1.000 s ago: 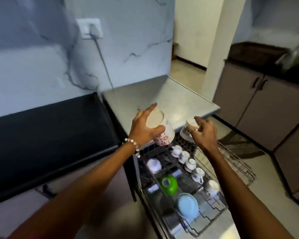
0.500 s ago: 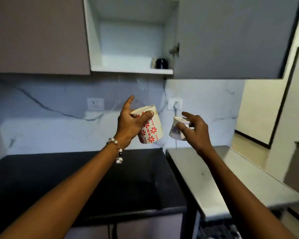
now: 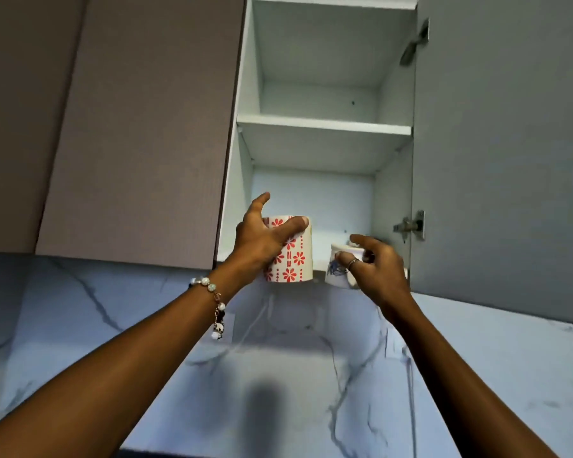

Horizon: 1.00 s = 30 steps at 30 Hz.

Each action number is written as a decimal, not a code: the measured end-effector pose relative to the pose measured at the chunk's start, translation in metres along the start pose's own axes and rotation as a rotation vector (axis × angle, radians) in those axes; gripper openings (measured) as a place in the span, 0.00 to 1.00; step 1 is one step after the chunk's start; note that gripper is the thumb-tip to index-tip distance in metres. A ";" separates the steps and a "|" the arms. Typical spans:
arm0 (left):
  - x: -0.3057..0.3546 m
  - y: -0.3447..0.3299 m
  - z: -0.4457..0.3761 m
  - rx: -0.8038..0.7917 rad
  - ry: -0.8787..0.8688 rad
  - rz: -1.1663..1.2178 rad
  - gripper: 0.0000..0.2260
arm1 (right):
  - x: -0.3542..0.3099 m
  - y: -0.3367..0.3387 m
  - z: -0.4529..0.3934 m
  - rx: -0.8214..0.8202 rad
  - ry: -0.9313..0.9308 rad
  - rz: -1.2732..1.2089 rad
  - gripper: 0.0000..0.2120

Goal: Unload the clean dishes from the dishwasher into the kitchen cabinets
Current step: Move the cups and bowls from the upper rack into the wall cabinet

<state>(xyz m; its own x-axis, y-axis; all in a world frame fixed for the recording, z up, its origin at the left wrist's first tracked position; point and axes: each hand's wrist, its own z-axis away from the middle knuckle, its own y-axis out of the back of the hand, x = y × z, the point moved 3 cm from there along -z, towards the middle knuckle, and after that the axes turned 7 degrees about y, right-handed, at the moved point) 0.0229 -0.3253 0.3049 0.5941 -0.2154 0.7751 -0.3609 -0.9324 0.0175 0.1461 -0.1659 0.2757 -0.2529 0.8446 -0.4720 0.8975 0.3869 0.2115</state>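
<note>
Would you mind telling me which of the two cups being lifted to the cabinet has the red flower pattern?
The taller cup in the left hand; the shorter cup in the right hand carries a blue motif.

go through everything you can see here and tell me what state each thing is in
Cabinet door: swung open.
Upper shelf: nothing visible on it.
Red-flowered mug: upright, held by left hand.
Small cup: tilted, held by right hand.
Left cabinet doors: closed.

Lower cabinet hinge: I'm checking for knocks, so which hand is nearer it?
Right. The right hand is just below-left of the hinge; the left hand is farther left.
</note>
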 end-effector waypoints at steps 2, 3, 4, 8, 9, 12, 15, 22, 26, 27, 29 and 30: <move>0.000 -0.016 -0.042 0.020 -0.024 -0.029 0.37 | 0.018 -0.007 -0.045 0.012 0.018 0.001 0.23; 0.000 -0.023 -0.059 0.029 -0.027 -0.038 0.37 | 0.026 -0.011 -0.064 0.009 0.012 0.005 0.24; -0.002 -0.031 -0.078 0.038 -0.034 -0.046 0.37 | 0.037 -0.015 -0.085 -0.003 0.003 0.012 0.24; -0.024 -0.058 -0.144 0.040 -0.029 -0.108 0.37 | 0.080 -0.035 -0.149 -0.058 -0.045 0.070 0.25; -0.032 -0.064 -0.158 0.030 -0.022 -0.133 0.38 | 0.090 -0.042 -0.161 -0.080 -0.063 0.084 0.26; -0.056 -0.076 -0.194 0.012 0.019 -0.213 0.39 | 0.122 -0.065 -0.193 -0.166 -0.097 0.194 0.27; -0.074 -0.083 -0.216 -0.021 0.046 -0.294 0.40 | 0.144 -0.086 -0.212 -0.266 -0.126 0.309 0.29; -0.104 -0.103 -0.256 -0.132 0.076 -0.390 0.41 | 0.170 -0.127 -0.239 -0.430 -0.274 0.465 0.24; -0.111 -0.118 -0.268 -0.190 0.082 -0.415 0.39 | 0.177 -0.137 -0.253 -0.524 -0.201 0.632 0.23; -0.113 -0.122 -0.270 -0.199 0.082 -0.426 0.39 | 0.179 -0.137 -0.254 -0.528 -0.164 0.680 0.23; -0.116 -0.128 -0.273 -0.213 0.083 -0.440 0.38 | 0.183 -0.139 -0.255 -0.538 -0.083 0.778 0.20; -0.117 -0.131 -0.274 -0.218 0.082 -0.447 0.37 | 0.185 -0.141 -0.257 -0.543 -0.047 0.803 0.18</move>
<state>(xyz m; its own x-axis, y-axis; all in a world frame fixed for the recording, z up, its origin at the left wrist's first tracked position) -0.1969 -0.0987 0.3848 0.6697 0.2225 0.7085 -0.2311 -0.8442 0.4836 -0.1196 0.0309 0.3782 0.3877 0.9206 -0.0461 0.5045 -0.1701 0.8465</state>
